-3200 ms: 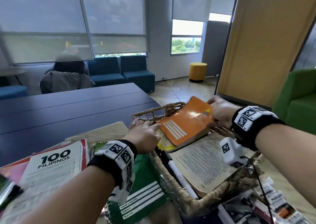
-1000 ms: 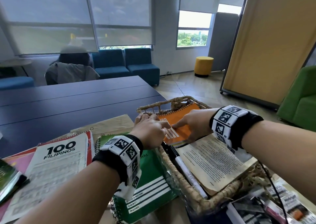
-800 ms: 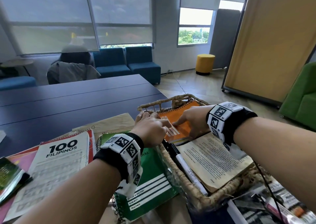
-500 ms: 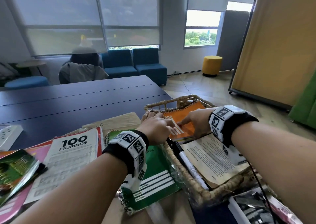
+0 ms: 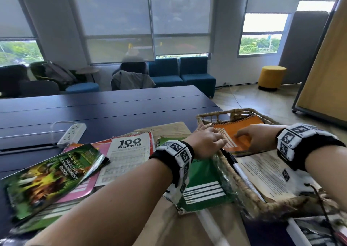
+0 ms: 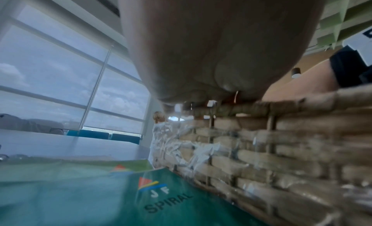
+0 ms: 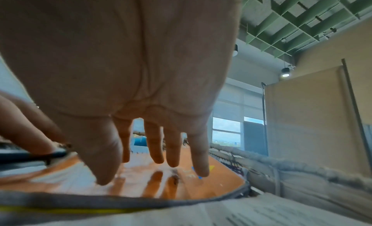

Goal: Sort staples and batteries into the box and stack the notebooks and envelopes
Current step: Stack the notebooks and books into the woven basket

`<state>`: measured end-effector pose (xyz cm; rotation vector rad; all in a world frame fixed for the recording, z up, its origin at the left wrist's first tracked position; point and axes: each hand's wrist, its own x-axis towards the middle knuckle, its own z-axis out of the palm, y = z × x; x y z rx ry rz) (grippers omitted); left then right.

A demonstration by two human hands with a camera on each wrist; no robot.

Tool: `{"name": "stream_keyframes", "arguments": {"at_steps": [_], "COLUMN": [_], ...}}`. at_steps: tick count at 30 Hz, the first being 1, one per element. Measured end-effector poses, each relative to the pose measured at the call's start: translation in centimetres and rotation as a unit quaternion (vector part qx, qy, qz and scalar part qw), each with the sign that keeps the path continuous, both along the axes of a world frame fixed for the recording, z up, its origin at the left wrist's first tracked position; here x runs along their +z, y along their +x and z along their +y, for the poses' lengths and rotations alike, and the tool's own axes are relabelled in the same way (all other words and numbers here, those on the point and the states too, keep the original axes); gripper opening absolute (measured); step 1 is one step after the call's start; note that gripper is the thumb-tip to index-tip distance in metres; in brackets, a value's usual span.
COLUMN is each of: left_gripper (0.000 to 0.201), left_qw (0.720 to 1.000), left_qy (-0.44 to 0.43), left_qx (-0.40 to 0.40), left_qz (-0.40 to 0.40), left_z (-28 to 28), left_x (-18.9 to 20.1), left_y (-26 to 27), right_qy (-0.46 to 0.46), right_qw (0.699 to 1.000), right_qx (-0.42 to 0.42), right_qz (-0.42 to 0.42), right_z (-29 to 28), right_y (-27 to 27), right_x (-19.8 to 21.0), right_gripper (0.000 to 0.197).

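At the far right corner of the bench (image 5: 116, 112), inside the wicker basket (image 5: 244, 195), we have both hands on the orange notebook (image 5: 242, 131). Our right hand (image 5: 262, 138) lies flat on its cover, fingers (image 7: 173, 151) straight and slightly spread, tips pressing the glossy card. Our left hand (image 5: 206, 142) reaches over the basket's near-left rim, its fingers bent down at the notebook's left edge; whether they actually pinch that edge we cannot tell, since the left wrist view shows only the palm above the woven wall.

To do this step well, we judge that we should keep the right palm light and press the notebook down and square onto what lies under it, while the left hand steadies the edge so the coil does not snag on the weave. The cover looks slick, so a sliding push could skid it; a straight downward settle seems safer.

The orange notebook is spiral-bound along its far edge, with a white ruled label panel near our left fingers and a small blue and yellow mark toward the right corner. It rests tilted against the basket's far wall, on top of a yellow-edged book and beside a printed sheet (image 5: 266, 172) and a black marker (image 5: 228, 154). A green notebook (image 5: 202, 180) lies on the bench just outside the basket's left wall.
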<state>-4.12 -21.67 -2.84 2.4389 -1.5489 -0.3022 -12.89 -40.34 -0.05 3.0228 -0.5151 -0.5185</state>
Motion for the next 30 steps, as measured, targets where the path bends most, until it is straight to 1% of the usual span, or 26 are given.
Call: {"name": "stream_keyframes", "arguments": {"at_steps": [2,4,7,9,11,14,16,18,21,23,25,27,30], "left_gripper": [0.042,0.038,0.033,0.029,0.025,0.022,0.022,0.02,0.019,0.02,0.022,0.028,0.051], "left_qw": [0.999,0.994,0.986,0.978,0.969,0.961,0.957,0.955,0.951,0.948,0.947,0.945,0.927], "left_qy": [-0.032,-0.085,-0.157,-0.202,-0.245,-0.275,-0.283,-0.281,-0.261,-0.237,-0.185,-0.093,0.059], "left_qx": [-0.016,-0.027,-0.032,-0.023,-0.013,0.018,0.048,0.088,0.165,0.212,0.261,0.313,0.37], "left_qz": [0.031,0.059,0.042,0.042,0.027,-0.012,-0.028,-0.031,-0.027,-0.016,0.009,0.033,0.028], "left_z": [1.3,2.3,4.5,6.2,8.6,13.0,16.3,19.3,23.9,26.7,28.8,30.6,32.3], "left_x": [0.6,1.1,2.1,3.2,4.5,6.2,7.1,7.5,6.9,6.1,5.0,3.5,1.4], "left_y": [-0.4,-0.5,-0.4,-0.3,0.0,0.6,1.3,2.3,4.0,5.0,6.3,7.8,9.4], "right_qy": [0.015,0.046,0.099,0.089,0.08,0.113,0.148,0.171,0.183,0.177,0.154,0.142,0.135], "right_qw": [0.998,0.991,0.967,0.948,0.931,0.908,0.9,0.901,0.918,0.933,0.947,0.953,0.959], "right_qx": [-0.005,0.006,0.041,0.063,0.081,0.11,0.136,0.157,0.185,0.199,0.21,0.222,0.235], "right_qz": [-0.054,-0.125,-0.231,-0.298,-0.347,-0.388,-0.386,-0.367,-0.299,-0.242,-0.189,-0.148,-0.083], "right_z": [0.4,1.1,3.7,6.3,9.3,14.0,16.8,19.2,22.6,24.5,25.9,27.1,28.0], "right_y": [-0.2,-0.4,-0.7,-0.9,-0.8,-0.1,0.9,2.1,4.1,5.2,5.8,6.2,7.1], "right_x": [0.4,1.5,4.1,5.9,7.3,8.3,7.8,6.7,4.4,2.8,1.6,0.4,-1.6], "right_gripper": [0.054,0.045,0.028,0.019,0.019,0.017,0.016,0.015,0.019,0.026,0.042,0.06,0.089]}}
